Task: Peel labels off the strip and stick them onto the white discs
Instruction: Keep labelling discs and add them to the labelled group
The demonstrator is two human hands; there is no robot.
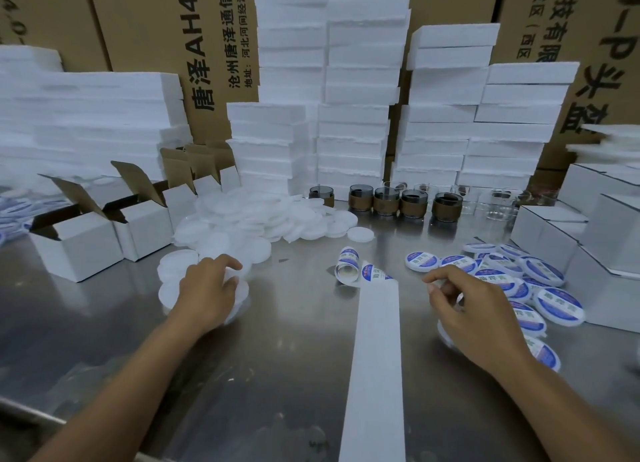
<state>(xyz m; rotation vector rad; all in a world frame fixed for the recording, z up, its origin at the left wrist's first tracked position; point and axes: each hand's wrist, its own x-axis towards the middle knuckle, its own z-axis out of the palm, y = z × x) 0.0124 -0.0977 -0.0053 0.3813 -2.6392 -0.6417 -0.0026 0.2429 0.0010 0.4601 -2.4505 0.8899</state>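
Note:
My left hand point(207, 288) lies on the near edge of a heap of plain white discs point(263, 219), and its thumb and fingers curl around one white disc point(239, 290). The label strip point(375, 357) runs as bare white backing from the bottom edge up the middle of the table. It ends in a curled roll of blue-and-white labels point(349, 267). My right hand point(474, 316) hovers over the labelled discs point(540, 281) on the right, fingers loosely curled. A white disc edge point(444, 335) shows under its palm, and nothing is plainly held.
The work surface is a steel table point(294, 323). Open white cartons point(83, 250) stand at the left and closed white boxes point(595, 253) at the right. Behind the discs are dark glass cups point(384, 201), foam block stacks point(349, 97) and brown cardboard boxes point(156, 28).

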